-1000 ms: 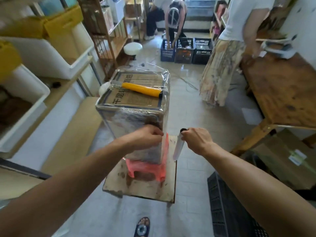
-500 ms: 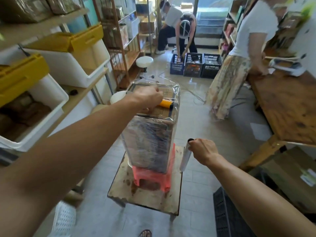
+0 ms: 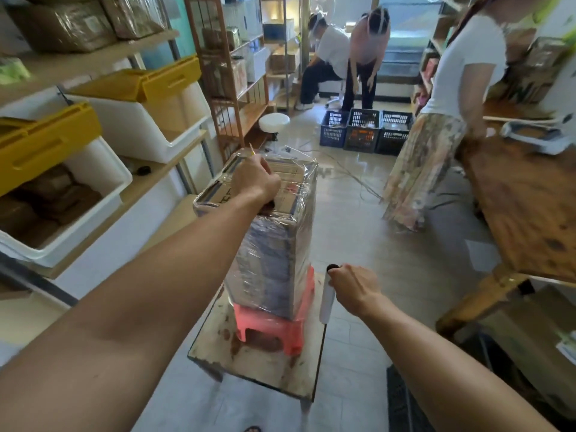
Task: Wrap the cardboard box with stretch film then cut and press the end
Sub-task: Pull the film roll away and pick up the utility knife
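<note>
grips the film roll [image 3: 328,302] in the right hand [image 3: 353,286], near right of the wrapped cardboard box [image 3: 274,254] on a pink stool [image 3: 268,328]; clutches a yellow tool [image 3: 252,149] in the left hand [image 3: 254,182] atop it.

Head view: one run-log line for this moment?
left grip: holds yellow cutter atop film-wrapped cardboard box | right grip: holds stretch film roll beside box | box: upright on pink stool

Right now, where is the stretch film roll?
Head view, right of centre: the film roll is upright in the right hand, beside the cardboard box on the pink stool.
</note>
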Motion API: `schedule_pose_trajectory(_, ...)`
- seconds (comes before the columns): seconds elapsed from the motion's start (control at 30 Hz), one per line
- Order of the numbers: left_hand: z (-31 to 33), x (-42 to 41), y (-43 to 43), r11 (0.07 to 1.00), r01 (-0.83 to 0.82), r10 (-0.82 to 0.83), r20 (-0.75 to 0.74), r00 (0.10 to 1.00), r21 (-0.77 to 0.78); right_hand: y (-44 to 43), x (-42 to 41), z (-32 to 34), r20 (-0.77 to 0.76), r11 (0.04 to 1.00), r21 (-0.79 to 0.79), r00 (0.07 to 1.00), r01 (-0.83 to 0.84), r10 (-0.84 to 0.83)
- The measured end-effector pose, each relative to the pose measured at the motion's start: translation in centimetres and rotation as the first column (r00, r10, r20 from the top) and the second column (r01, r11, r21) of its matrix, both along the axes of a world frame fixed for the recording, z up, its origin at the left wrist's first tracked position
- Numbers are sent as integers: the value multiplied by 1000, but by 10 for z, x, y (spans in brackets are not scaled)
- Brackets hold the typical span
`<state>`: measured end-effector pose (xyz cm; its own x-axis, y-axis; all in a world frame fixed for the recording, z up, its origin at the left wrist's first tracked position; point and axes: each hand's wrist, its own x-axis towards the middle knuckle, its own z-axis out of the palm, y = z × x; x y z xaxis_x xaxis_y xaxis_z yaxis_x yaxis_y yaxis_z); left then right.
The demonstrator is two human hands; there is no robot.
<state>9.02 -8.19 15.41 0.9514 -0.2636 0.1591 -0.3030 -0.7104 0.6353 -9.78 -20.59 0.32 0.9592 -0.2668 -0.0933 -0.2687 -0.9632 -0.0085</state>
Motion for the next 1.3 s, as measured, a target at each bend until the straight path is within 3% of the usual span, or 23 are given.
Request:
schedule_pose_trajectory(0.17, 6, -46, 28, 891, 75, -58, 52, 997, -448, -1, -9, 1, -1, 999, -2, 999, -37, 37)
schedule_pose_trajectory(0.5, -60, -180, 62, 796, 230, -339, -98, 936, -560, 1, -20, 3, -5, 997, -19, 997, -71, 71)
schedule_pose_trajectory(0.6, -85, -197, 66, 803, 225, -379, -180, 908, -553, 1, -21, 1, -14, 998, -11, 998, -65, 65)
schedule_pose_trajectory(0.77, -120, -192, 57, 889, 41, -314, -541, 780, -456, 4, -23, -3, -11, 998, -20, 998, -63, 62)
schedule_pose_trajectory(0.87, -138, -185, 43, 971, 123, -209, -473, 856, -205, 4, -22, -4, -10, 998, -19, 998, -57, 57)
schedule_pose_trajectory(1.0, -172, -193, 44, 981, 183, -187, -498, 847, -58, 5, -19, 1, -22, 999, -27, 999, -40, 39)
schedule_pose_trajectory(1.3, -232, -225, 72, 979, 194, -202, -515, 833, -70, 7, -16, -8, -7, 1000, -21, 1000, -13, 13)
